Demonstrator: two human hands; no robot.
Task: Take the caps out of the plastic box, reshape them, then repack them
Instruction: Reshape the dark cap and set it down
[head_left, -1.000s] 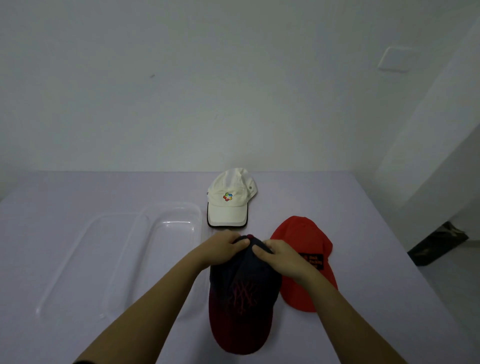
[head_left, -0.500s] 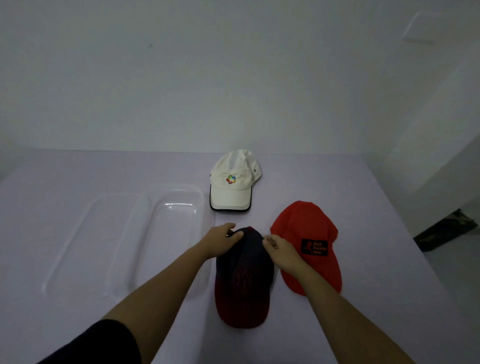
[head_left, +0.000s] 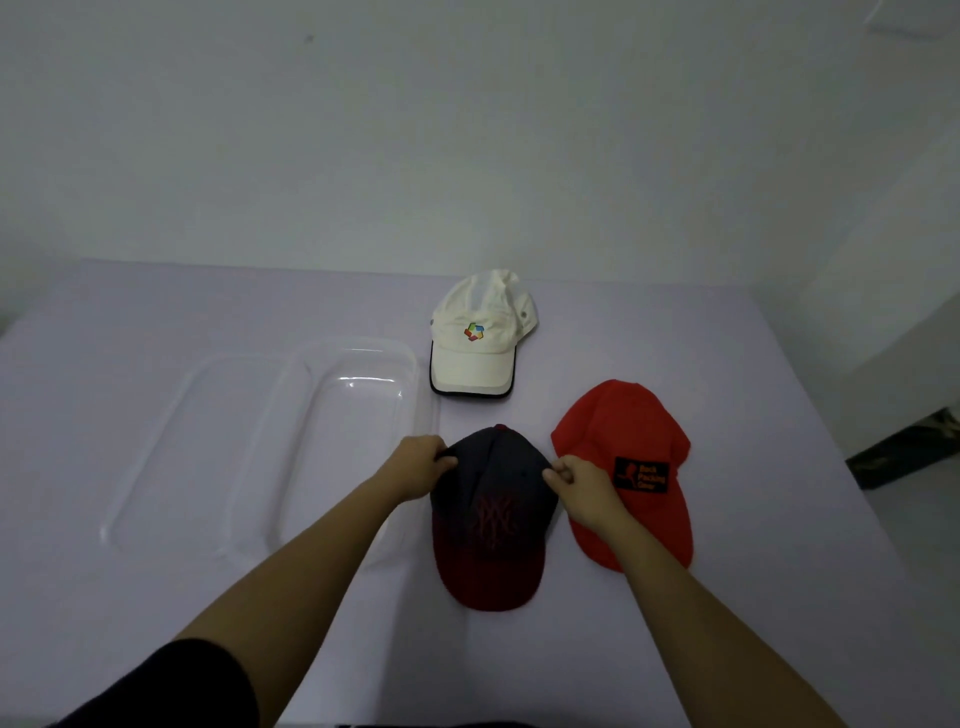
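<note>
On the table (head_left: 156, 597), beside the empty plastic box (head_left: 363, 441), the left hand (head_left: 418, 465) and right hand (head_left: 579, 483) each pinched 1 side of the dark cap (head_left: 491, 519), apparently to spread its crown; 2 other caps lay nearby.

Both arms reach straight out, forearms bare. Left hand (head_left: 420, 464) and right hand (head_left: 583, 486) each have fingers curled tight in a pinching grip, knuckles up.
</note>
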